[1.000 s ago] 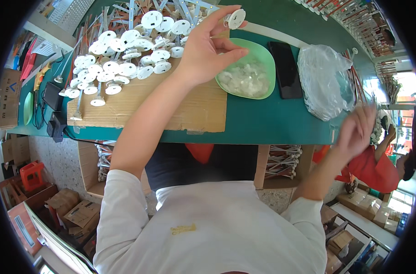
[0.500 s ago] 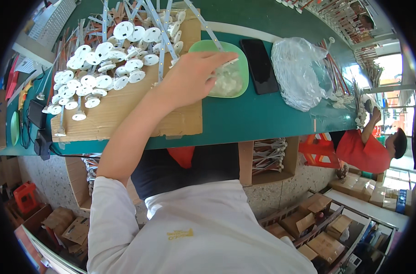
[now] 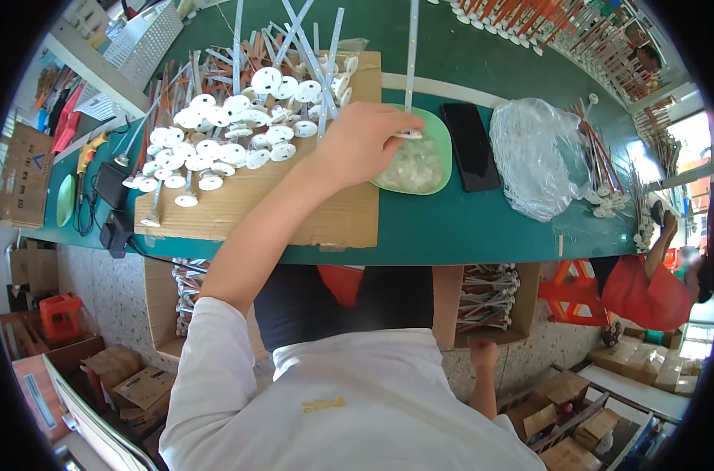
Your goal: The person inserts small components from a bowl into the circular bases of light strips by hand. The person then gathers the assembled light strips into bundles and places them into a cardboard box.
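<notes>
My left hand (image 3: 366, 147) is closed in a pinch on a white disc (image 3: 408, 134) over a light-green bowl (image 3: 443, 161). A metal strip with small dots (image 3: 412, 55) stands upright behind that disc and seems joined to it. Inside the bowl lies a heap of small clear pieces (image 3: 410, 166). Beside my left forearm, many white discs on strips (image 3: 216, 129) are piled on a cardboard sheet (image 3: 310, 216). My right hand (image 3: 482, 355) is low on the right, below the table edge, near an open carton (image 3: 522, 330) of similar strips; its fingers are not distinct.
A black phone (image 3: 471, 149) and a clear plastic bag (image 3: 533, 157) lie right of the bowl. More strips (image 3: 600, 157) are beyond the bag. Cables and a black adapter (image 3: 112, 186) sit at the table's left end. Another person in red (image 3: 647, 292) is at the far right.
The whole view has shifted, so things appear farther right and lower. The strip at my left hand has gone from tilted to upright. My right hand has come into view.
</notes>
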`<state>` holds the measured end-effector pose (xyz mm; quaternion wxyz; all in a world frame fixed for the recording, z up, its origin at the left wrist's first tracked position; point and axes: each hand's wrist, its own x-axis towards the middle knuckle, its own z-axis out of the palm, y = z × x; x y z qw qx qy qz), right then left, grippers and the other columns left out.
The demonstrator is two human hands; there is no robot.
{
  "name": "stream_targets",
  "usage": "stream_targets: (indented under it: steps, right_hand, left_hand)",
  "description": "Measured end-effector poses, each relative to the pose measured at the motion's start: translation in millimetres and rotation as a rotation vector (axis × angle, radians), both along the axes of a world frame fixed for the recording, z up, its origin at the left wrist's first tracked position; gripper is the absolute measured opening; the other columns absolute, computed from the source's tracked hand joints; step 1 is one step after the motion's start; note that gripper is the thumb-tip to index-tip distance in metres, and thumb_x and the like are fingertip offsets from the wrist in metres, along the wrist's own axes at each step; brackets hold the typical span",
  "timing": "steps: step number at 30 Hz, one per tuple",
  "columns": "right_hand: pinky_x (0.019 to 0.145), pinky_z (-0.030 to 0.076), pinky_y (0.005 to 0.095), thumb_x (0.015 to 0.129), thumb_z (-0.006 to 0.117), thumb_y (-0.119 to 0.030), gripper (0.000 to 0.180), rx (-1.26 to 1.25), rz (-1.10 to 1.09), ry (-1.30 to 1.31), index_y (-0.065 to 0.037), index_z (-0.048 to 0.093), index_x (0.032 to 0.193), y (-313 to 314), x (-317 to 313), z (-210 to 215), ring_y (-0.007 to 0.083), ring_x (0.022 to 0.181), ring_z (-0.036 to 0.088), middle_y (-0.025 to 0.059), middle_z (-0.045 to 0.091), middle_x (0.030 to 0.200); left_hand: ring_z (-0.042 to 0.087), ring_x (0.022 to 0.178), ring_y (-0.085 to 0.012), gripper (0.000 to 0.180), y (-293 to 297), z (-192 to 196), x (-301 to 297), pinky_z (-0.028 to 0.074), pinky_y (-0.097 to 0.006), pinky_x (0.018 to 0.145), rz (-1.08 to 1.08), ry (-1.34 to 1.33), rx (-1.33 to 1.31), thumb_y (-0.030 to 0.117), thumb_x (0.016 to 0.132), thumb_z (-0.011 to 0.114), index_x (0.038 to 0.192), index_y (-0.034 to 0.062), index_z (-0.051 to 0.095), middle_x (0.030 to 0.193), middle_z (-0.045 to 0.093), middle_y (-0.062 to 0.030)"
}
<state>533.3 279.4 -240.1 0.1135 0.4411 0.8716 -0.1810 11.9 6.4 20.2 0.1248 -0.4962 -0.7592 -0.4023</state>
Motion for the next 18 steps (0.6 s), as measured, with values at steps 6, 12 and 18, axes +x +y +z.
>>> stream_targets:
  steps: [6, 12, 18]
  right_hand:
    - [0.064, 0.052, 0.0371, 0.078, 0.073, -0.028, 0.023, -0.463, -0.2, -0.071, -0.006, 0.069, 0.082, 7, 53, -106, 0.0237, 0.068, 0.066, 0.0113, 0.069, 0.076]
    - [0.075, 0.054, 0.0384, 0.076, 0.073, -0.025, 0.022, -0.426, 0.101, -0.188, -0.009, 0.072, 0.09, -44, 20, -48, 0.0267, 0.082, 0.07, 0.013, 0.072, 0.086]
    - [0.058, 0.049, 0.037, 0.077, 0.072, -0.014, 0.015, 0.089, 0.356, 0.526, -0.002, 0.064, 0.08, -40, -125, 130, 0.0237, 0.06, 0.062, 0.0129, 0.062, 0.065]
  left_hand:
    - [0.066, 0.084, -0.0319, 0.033, -5, 8, -9, 0.053, -0.039, 0.073, -0.049, -0.031, 0.046, 0.008, 0.075, 0.072, 0.108, 0.0087, 0.067, 0.093, 0.069, -0.0121]
    - [0.066, 0.081, -0.0338, 0.026, -12, 45, 4, 0.054, -0.039, 0.072, 0.051, 0.014, -0.006, 0.018, 0.081, 0.072, 0.105, 0.0077, 0.067, 0.089, 0.068, -0.0135]
    - [0.067, 0.073, -0.0278, 0.012, -106, 71, 10, 0.053, -0.035, 0.066, 0.274, 0.224, 0.244, 0.004, 0.083, 0.065, 0.094, 0.0012, 0.067, 0.086, 0.069, -0.0124]
